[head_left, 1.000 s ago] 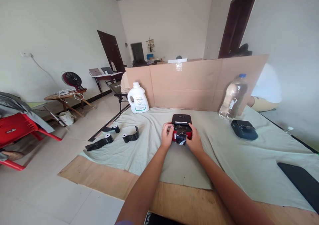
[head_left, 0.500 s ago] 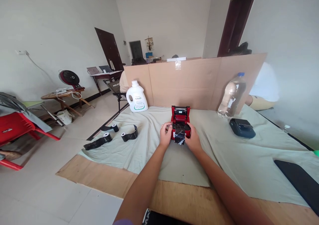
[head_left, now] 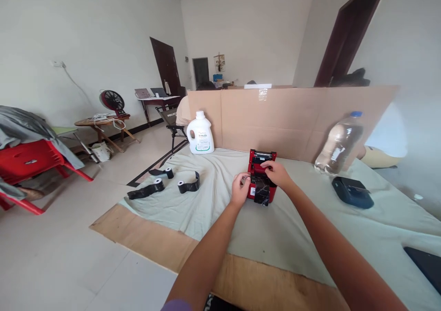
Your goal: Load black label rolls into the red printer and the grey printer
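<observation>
A small red label printer [head_left: 251, 195] stands on the cloth with its lid [head_left: 260, 156] tipped up at the back. A strip of black marbled paper [head_left: 262, 192] hangs out over its front. My left hand [head_left: 240, 189] grips the printer's left side, fingertips on the upper edge. My right hand [head_left: 278, 175] reaches over from the right. Its fingers are bent together at the raised lid's lower part, and their exact contact is hard to make out. Several partly unrolled black paper rolls [head_left: 189, 185] lie to the left.
A white detergent jug [head_left: 200, 135] and a large clear bottle [head_left: 339, 144] stand before a cardboard screen [head_left: 272, 118]. On the right lie a dark blue device [head_left: 352, 193] and a black flat object [head_left: 425, 265]. A wooden board edge [head_left: 144, 235] shows under the green cloth [head_left: 220, 228].
My right hand has left the printer's right side and moved up to the raised lid. My left hand stays at the left side. The whole view has shifted, so things appear further right.
</observation>
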A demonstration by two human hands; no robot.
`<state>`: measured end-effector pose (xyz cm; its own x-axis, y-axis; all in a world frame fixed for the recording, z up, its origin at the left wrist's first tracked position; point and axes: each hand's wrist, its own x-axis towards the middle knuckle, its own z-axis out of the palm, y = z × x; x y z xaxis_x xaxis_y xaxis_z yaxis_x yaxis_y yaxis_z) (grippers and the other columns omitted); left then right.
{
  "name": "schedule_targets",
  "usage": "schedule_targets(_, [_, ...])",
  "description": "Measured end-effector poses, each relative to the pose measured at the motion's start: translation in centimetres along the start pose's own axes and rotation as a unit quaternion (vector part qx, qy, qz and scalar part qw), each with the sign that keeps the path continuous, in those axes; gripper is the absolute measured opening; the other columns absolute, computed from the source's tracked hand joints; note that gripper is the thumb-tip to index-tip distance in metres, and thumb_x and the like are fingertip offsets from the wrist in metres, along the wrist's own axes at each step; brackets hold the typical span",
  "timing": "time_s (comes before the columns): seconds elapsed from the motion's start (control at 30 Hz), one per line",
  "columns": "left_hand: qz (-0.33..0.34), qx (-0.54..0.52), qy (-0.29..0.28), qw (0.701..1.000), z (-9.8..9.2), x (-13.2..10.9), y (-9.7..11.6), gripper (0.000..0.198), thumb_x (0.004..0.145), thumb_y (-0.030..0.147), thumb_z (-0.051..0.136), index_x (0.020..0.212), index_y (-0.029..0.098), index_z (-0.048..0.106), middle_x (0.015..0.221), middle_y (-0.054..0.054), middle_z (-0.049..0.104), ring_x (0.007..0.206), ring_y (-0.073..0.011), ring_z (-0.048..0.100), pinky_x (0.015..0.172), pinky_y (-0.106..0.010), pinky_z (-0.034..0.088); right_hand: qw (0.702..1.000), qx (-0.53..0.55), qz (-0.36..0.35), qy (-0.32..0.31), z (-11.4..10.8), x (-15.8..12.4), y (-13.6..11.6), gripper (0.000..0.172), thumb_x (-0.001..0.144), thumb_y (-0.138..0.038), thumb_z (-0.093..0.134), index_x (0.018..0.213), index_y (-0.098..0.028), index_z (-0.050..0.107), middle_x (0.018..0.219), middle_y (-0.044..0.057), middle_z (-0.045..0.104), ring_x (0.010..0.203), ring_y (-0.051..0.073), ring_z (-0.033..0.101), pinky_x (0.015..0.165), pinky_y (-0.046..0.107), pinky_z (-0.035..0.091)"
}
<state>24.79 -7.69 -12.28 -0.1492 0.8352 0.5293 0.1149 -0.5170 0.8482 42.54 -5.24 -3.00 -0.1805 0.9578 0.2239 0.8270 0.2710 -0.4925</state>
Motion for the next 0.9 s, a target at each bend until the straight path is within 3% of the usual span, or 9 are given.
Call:
schedule_targets(0.1, [0.007, 0.01, -0.005, 1.0, -0.1, 0.2, -0.1, 0.016, 0.093, 0.026, 0.056, 0.1, 0.021, 0.069, 0.104, -0.005, 0.069, 0.1, -0.0181, 0.062, 0.089, -0.03, 0.048, 0.983, -0.092, 0.035, -0.157, 0.1, 4.0, -2.5, 0.032, 0.073, -0.006, 0.055, 0.097, -0.017, 0.072, 0.1, 0.01, 0.073, 0.099, 0.023, 0.067, 0.087, 0.029, 0.05])
schedule_targets(0.17, [0.013, 0.016, -0.021, 1.0, -0.3, 0.3, -0.1, 0.015, 0.092, 0.026, 0.057, 0.1, 0.022, 0.069, 0.105, -0.005, 0.07, 0.098, -0.0177, 0.063, 0.089, -0.03, 0.048, 0.965, -0.125, 0.063, -0.222, 0.6, 5.6, -3.5, 0.02, 0.065, -0.006, 0.063, 0.08, -0.014, 0.072, 0.073, 0.01, 0.07, 0.076, 0.026, 0.068, 0.072, 0.033, 0.052])
schedule_targets(0.23, [0.022, 0.018, -0.036, 0.999, -0.6, 0.5, -0.1, 0.015, 0.092, 0.025, 0.057, 0.101, 0.022, 0.068, 0.105, -0.004, 0.071, 0.095, -0.017, 0.063, 0.087, -0.029, 0.049, 0.947, -0.159, 0.084, -0.266, 1.0, 6.4, -4.0, 0.013, 0.062, -0.007, 0.065, 0.072, -0.013, 0.07, 0.059, 0.008, 0.063, 0.061, 0.026, 0.064, 0.062, 0.035, 0.05])
schedule_targets(0.4, [0.027, 0.021, -0.044, 0.998, -0.8, 0.8, 0.1, 0.014, 0.091, 0.024, 0.059, 0.101, 0.022, 0.068, 0.102, -0.003, 0.07, 0.087, -0.0155, 0.061, 0.082, -0.027, 0.05, 0.939, -0.201, 0.066, -0.272, 0.9, 6.4, -4.1, 0.006, 0.066, -0.012, 0.065, 0.071, -0.013, 0.068, 0.062, 0.007, 0.063, 0.063, 0.023, 0.064, 0.061, 0.031, 0.047])
schedule_targets(0.53, [0.025, 0.017, -0.055, 0.998, -0.9, 0.9, 0.3, 0.015, 0.091, 0.026, 0.058, 0.101, 0.022, 0.068, 0.097, -0.001, 0.07, 0.078, -0.0131, 0.058, 0.077, -0.025, 0.049, 0.953, -0.202, 0.018, -0.225, -1.7, 5.9, -4.2, 0.015, 0.078, -0.026, 0.06, 0.072, -0.014, 0.067, 0.076, 0.007, 0.066, 0.079, 0.022, 0.064, 0.066, 0.026, 0.045])
schedule_targets(0.6, [0.017, 0.015, -0.06, 0.998, -0.9, 0.9, 0.3, 0.016, 0.091, 0.028, 0.058, 0.102, 0.022, 0.068, 0.093, 0.0, 0.069, 0.073, -0.0121, 0.056, 0.074, -0.024, 0.048, 0.969, -0.15, 0.031, -0.192, -3.7, 5.5, -4.5, 0.022, 0.08, -0.032, 0.057, 0.07, -0.015, 0.066, 0.074, 0.006, 0.065, 0.074, 0.02, 0.062, 0.062, 0.026, 0.043])
schedule_targets(0.7, [0.001, 0.008, -0.062, 0.998, -1.0, 1.0, 0.2, 0.018, 0.091, 0.029, 0.057, 0.102, 0.022, 0.069, 0.091, 0.0, 0.068, 0.069, -0.0115, 0.054, 0.07, -0.023, 0.047, 0.984, 0.023, 0.108, -0.142, -6.3, 4.7, -5.7, 0.022, 0.077, -0.036, 0.056, 0.074, -0.017, 0.068, 0.068, 0.006, 0.063, 0.057, 0.016, 0.054, 0.049, 0.026, 0.038])
schedule_targets(0.77, [-0.003, -0.001, -0.061, 0.998, -1.1, 1.0, 0.2, 0.019, 0.092, 0.03, 0.056, 0.101, 0.021, 0.07, 0.087, 0.0, 0.067, 0.068, -0.0115, 0.054, 0.068, -0.023, 0.046, 0.968, 0.163, 0.134, -0.135, -7.2, 4.0, -7.0, 0.023, 0.075, -0.038, 0.059, 0.08, -0.018, 0.069, 0.063, 0.005, 0.06, 0.049, 0.014, 0.047, 0.044, 0.026, 0.034])
schedule_targets(0.9, [-0.003, 0.003, -0.07, 0.998, -1.4, 1.1, 0.2, 0.017, 0.092, 0.028, 0.056, 0.097, 0.019, 0.07, 0.076, 0.001, 0.063, 0.066, -0.0116, 0.052, 0.066, -0.022, 0.045, 0.906, 0.376, 0.129, -0.147, -7.0, 2.9, -10.7, 0.028, 0.074, -0.046, 0.066, 0.081, -0.019, 0.064, 0.052, 0.0, 0.05, 0.041, 0.01, 0.033, 0.04, 0.026, 0.031])
